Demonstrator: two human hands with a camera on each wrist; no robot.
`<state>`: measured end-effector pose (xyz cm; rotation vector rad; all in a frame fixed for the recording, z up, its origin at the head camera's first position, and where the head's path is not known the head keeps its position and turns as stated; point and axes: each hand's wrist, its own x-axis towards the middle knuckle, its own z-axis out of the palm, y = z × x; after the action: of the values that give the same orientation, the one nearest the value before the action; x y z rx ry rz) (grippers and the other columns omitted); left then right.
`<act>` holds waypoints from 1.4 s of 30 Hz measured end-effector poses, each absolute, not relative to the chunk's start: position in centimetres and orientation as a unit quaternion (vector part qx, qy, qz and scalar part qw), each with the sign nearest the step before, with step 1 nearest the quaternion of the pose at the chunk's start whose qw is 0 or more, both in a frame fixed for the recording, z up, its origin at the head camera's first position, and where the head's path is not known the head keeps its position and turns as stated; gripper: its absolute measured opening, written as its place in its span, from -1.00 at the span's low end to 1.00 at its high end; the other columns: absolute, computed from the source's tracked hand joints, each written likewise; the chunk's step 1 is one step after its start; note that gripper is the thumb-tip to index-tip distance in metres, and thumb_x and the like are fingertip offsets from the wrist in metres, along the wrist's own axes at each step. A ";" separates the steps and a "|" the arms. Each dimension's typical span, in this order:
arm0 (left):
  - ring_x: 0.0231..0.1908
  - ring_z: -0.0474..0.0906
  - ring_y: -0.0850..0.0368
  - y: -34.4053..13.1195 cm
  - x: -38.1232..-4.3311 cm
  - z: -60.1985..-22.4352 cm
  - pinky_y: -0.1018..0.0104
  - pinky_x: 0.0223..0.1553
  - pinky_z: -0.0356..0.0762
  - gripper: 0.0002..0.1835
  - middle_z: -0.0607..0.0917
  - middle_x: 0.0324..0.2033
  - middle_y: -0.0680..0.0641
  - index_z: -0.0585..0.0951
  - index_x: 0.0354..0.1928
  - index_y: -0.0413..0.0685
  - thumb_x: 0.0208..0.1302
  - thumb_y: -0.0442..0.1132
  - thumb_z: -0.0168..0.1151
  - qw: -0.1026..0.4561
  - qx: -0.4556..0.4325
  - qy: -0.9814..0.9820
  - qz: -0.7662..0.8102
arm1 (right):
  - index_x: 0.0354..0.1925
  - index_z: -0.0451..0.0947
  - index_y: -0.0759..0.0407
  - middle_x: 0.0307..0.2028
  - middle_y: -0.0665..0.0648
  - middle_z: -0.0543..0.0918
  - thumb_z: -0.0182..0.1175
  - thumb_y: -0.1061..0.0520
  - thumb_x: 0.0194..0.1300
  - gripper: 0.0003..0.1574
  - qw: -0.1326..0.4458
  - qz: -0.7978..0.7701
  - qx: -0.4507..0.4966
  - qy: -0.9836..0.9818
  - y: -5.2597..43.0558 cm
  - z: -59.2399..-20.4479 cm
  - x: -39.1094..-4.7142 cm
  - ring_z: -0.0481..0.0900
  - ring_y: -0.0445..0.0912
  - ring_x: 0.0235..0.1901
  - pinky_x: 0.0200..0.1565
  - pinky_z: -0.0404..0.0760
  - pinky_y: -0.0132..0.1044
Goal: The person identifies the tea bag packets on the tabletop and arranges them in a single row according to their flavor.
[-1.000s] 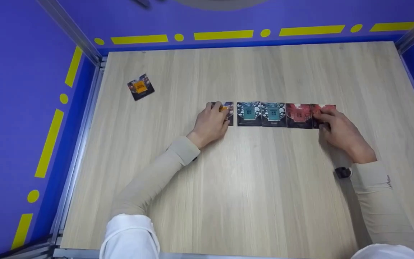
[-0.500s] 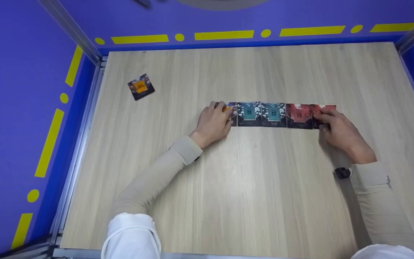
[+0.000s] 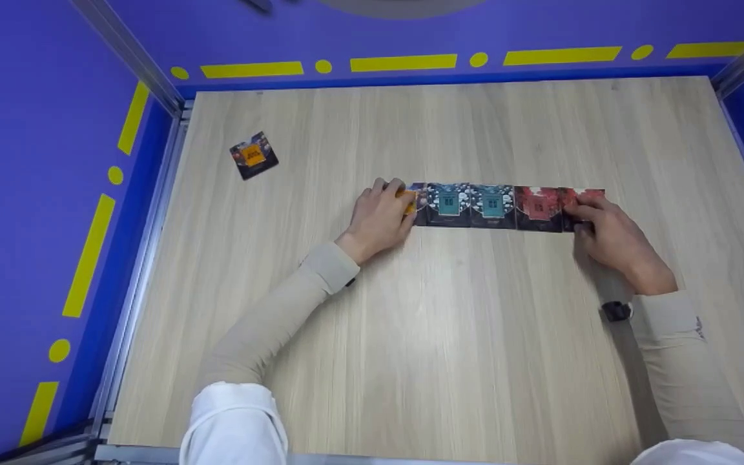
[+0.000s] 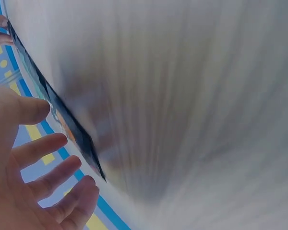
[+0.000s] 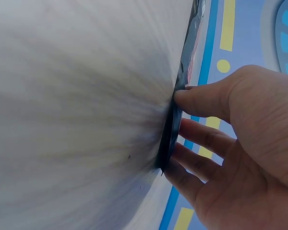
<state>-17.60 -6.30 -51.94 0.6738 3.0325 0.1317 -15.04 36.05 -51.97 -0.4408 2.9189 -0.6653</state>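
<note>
Thin square packets lie in a row on the wooden table. Under the fingers of my left hand (image 3: 380, 216) is an orange-labelled packet (image 3: 420, 216), partly covered, at the row's left end. In the left wrist view that hand's fingers are spread and lightly bent, fingertips right at the packet. Beside it lie a teal packet (image 3: 447, 204), a second teal packet (image 3: 492, 205) and a red packet (image 3: 538, 208). My right hand (image 3: 619, 240) touches the red packet at the right end (image 3: 584, 193), its thumb at the near edge and fingertips on top, hiding part of it.
Another orange-labelled packet (image 3: 254, 156) lies turned at an angle near the table's far left corner. Blue walls (image 3: 404, 35) with yellow marks stand behind and at the sides. A metal rail (image 3: 146, 258) runs along the table's left edge.
My left hand has slid the orange-labelled packet to the right, closing the gap to the teal packet, then shifted slightly back left. The right hand and the other packets stay put.
</note>
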 end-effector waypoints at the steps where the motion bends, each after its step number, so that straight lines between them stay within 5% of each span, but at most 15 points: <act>1: 0.25 0.56 -0.16 -6.5 -17.7 -51.8 -0.03 0.15 0.68 -0.50 0.59 0.35 -0.13 0.64 0.37 0.02 0.62 0.11 0.10 0.013 0.215 0.976 0.044 | 0.34 0.53 0.46 0.41 0.52 0.39 0.13 0.42 0.43 -0.46 0.057 -0.220 -0.145 0.963 36.1 -51.9 -15.1 0.35 0.53 0.39 0.33 0.38 0.50; 16: 0.38 0.47 -0.23 -14.3 -21.7 -50.2 -0.17 0.36 0.54 -0.48 0.55 0.40 -0.17 0.55 0.43 -0.06 0.59 0.03 0.14 -0.003 0.122 0.985 0.121 | 0.35 0.52 0.45 0.41 0.52 0.38 0.13 0.40 0.45 -0.47 0.053 -0.223 -0.149 0.962 36.2 -51.7 -15.4 0.34 0.53 0.39 0.34 0.36 0.50; 33: 0.36 0.46 -0.37 -25.0 -24.2 -50.6 -0.24 0.34 0.51 -0.53 0.56 0.34 -0.33 0.57 0.37 -0.26 0.57 -0.15 0.14 -0.077 0.007 0.980 0.181 | 0.34 0.54 0.47 0.36 0.55 0.41 0.12 0.41 0.42 -0.46 0.044 -0.226 -0.153 0.961 36.1 -51.6 -15.5 0.38 0.53 0.36 0.30 0.41 0.48; 42: 0.51 0.25 -0.41 -27.8 -24.1 -52.0 -0.27 0.46 0.39 -0.48 0.40 0.48 -0.37 0.47 0.48 -0.28 0.61 -0.18 0.06 -0.039 -0.051 0.974 0.218 | 0.39 0.50 0.44 0.41 0.54 0.36 0.13 0.39 0.46 -0.44 0.072 -0.222 -0.136 0.963 36.0 -52.0 -15.1 0.33 0.53 0.40 0.34 0.36 0.51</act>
<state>-24.13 -27.81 -52.01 -0.1648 3.1368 0.7020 -15.11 36.03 -51.96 -0.4074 2.8934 -0.6657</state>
